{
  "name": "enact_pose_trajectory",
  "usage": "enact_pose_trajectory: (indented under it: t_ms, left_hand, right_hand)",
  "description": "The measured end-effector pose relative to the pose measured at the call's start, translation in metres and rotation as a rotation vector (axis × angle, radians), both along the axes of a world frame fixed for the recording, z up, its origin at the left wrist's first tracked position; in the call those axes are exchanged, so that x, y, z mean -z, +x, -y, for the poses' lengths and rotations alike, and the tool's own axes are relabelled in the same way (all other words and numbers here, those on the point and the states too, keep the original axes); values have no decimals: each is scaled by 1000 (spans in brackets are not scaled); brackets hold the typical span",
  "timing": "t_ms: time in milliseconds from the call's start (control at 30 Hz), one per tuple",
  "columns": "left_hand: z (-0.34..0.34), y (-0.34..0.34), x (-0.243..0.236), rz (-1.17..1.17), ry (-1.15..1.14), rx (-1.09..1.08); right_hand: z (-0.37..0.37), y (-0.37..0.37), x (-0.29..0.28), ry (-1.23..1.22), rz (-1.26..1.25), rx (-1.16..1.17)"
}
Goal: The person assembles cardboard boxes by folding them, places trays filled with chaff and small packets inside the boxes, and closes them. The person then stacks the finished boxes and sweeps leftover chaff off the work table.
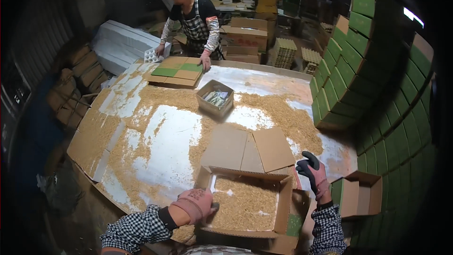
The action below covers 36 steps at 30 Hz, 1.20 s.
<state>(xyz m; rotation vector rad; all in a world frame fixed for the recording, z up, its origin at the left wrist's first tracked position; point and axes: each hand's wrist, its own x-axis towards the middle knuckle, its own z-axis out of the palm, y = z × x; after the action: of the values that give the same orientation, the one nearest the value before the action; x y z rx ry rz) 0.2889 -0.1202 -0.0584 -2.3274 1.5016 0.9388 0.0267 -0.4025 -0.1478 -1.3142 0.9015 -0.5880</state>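
Though between left hand and right hand, carton nearer the left.

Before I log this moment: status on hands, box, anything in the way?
Left hand at left side of box; right hand raised off right side, nothing seen held. Box open, sawdust-like fill inside. Flap beyond far edge, off opening.

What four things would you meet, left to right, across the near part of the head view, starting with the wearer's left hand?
Pink-gloved left hand, open rectangular brown cardboard box with loose tan filling, right hand in pink-and-dark glove, open green-and-brown cardboard box.
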Motion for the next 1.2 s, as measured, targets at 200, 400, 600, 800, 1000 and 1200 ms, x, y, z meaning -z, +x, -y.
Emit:
enact_pose_trajectory:
  t_ms: [200,400,600,800,1000,1200]
  left_hand:
    - [70,126,33,-255,-764,-309]
    - [233,255,194,259,-733,-83]
    - [151,279,185,338,-683,87]
    - [11,280,171,-93,-671,-162]
    - [37,359,206,419,-245,-577]
    - [34,365,166,374,-427,-563]
  right_hand:
    - [91,97,152,-32,-674,21]
    - [54,121,178,-545,-1119,35]
    - [54,65,138,-50,-244,307]
    - [62,-19,143,-391,-261,432]
    - [-7,-33,70,-421,-199,633]
    - [-102,-93,-18,-525,-124,756]
